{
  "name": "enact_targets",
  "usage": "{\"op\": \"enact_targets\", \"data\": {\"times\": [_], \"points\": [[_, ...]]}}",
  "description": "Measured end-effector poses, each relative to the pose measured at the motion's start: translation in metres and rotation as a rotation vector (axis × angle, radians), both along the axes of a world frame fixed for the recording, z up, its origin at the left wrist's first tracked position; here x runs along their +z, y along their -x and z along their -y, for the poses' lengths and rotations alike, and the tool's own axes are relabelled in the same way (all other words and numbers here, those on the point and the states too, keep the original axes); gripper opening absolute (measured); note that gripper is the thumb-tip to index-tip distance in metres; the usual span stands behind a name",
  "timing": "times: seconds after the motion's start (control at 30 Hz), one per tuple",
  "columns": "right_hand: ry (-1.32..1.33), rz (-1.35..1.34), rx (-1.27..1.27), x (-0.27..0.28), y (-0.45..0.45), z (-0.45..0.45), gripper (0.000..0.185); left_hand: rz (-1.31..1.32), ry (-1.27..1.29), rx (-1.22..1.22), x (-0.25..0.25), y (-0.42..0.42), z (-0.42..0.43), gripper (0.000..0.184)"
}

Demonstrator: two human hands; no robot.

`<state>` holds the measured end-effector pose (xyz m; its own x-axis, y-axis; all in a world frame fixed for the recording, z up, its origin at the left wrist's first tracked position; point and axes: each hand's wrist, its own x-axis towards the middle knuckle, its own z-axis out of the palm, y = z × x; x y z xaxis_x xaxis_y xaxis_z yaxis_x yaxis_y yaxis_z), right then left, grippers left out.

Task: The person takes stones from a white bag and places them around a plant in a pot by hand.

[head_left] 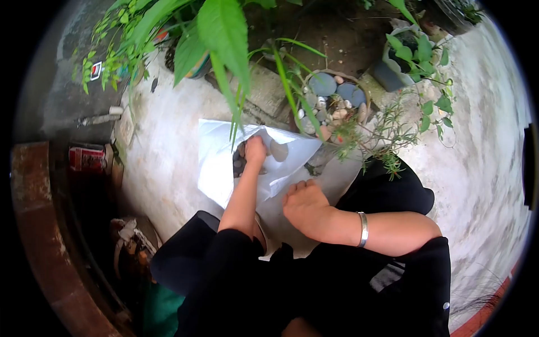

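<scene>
A white bag (216, 163) lies on the pale ground with its mouth spread, and pebbles (238, 165) show inside it. My left hand (256, 149) reaches into the mouth with its fingers closed among the pebbles; what they grip is hidden. Beside it, a larger smooth grey-beige stone (279, 151) rests against the white material. My right hand (306, 208) hovers near the bag's lower right edge, fingers curled under, so anything in them is out of sight. A silver bracelet (364, 229) circles that wrist.
Past the bag stands a round pot (364, 112) filled with grey, white and tan stones. A grey planter (388, 73) sits to its right. Long green leaves (224, 33) hang over the bag from above. A rusty brown beam (35, 196) runs along the left.
</scene>
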<state>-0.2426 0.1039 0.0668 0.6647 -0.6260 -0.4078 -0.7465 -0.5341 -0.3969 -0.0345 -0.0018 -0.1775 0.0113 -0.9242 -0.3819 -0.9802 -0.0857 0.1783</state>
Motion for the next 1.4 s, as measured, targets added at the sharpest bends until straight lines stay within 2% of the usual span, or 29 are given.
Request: {"op": "enact_targets", "data": {"times": [0.07, 0.17, 0.2, 0.23, 0.27, 0.33, 0.4, 0.47, 0.6, 0.67, 0.73, 0.8, 0.9, 1.03, 1.17, 1.4], "points": [[0.059, 0.026, 0.002, -0.001, 0.001, 0.001, 0.02, -0.123, -0.046, -0.073, 0.034, 0.01, -0.008, 0.013], [0.042, 0.004, -0.007, -0.003, -0.003, 0.0, 0.02, -0.419, -0.164, -0.081, 0.147, 0.041, -0.008, 0.019], [0.043, 0.003, -0.018, -0.004, -0.004, -0.001, 0.02, -0.88, -0.357, 0.158, 0.152, 0.034, -0.007, 0.021], [0.029, 0.01, 0.002, -0.006, -0.006, -0.002, 0.02, -1.065, -0.351, 0.138, 0.186, 0.048, -0.003, 0.021], [0.015, 0.016, 0.026, -0.008, -0.007, -0.004, 0.02, -1.144, -0.248, 0.12, 0.209, 0.058, 0.002, 0.021], [0.041, 0.017, 0.026, -0.008, -0.007, -0.005, 0.02, -1.13, 0.095, 0.065, 0.24, 0.074, 0.014, 0.023], [0.05, 0.007, 0.038, -0.007, -0.006, -0.004, 0.02, -1.161, 0.184, 0.099, 0.27, 0.096, 0.029, 0.021], [0.04, 0.018, 0.024, -0.008, -0.007, -0.004, 0.02, -1.159, 0.383, -0.134, 0.284, 0.12, 0.043, 0.021], [-0.06, 0.03, 0.036, -0.008, -0.008, -0.002, 0.02, -1.103, 0.257, -0.575, 0.273, 0.176, 0.075, 0.013], [-0.043, 0.028, 0.035, -0.01, -0.008, -0.002, 0.02, -0.946, 0.158, -0.724, 0.251, 0.198, 0.092, 0.013], [-0.029, 0.03, 0.033, -0.01, -0.008, -0.003, 0.021, -0.839, 0.072, -0.798, 0.231, 0.211, 0.102, 0.015], [-0.006, 0.042, 0.016, -0.01, -0.007, -0.003, 0.02, -0.721, 0.113, -0.88, 0.215, 0.216, 0.108, 0.013], [0.044, 0.038, -0.001, -0.017, -0.01, -0.007, 0.019, -0.665, 0.051, -0.992, 0.203, 0.218, 0.106, 0.013], [0.033, 0.066, -0.016, -0.015, -0.006, -0.006, 0.018, -0.652, -0.155, -0.945, 0.2, 0.228, 0.096, 0.016], [0.036, 0.084, -0.006, -0.013, -0.003, -0.005, 0.017, -0.66, -0.186, -1.056, 0.184, 0.234, 0.093, 0.019], [0.057, 0.083, -0.012, -0.014, -0.002, -0.007, 0.017, -0.579, -0.344, -0.95, 0.179, 0.234, 0.092, 0.019]]}}
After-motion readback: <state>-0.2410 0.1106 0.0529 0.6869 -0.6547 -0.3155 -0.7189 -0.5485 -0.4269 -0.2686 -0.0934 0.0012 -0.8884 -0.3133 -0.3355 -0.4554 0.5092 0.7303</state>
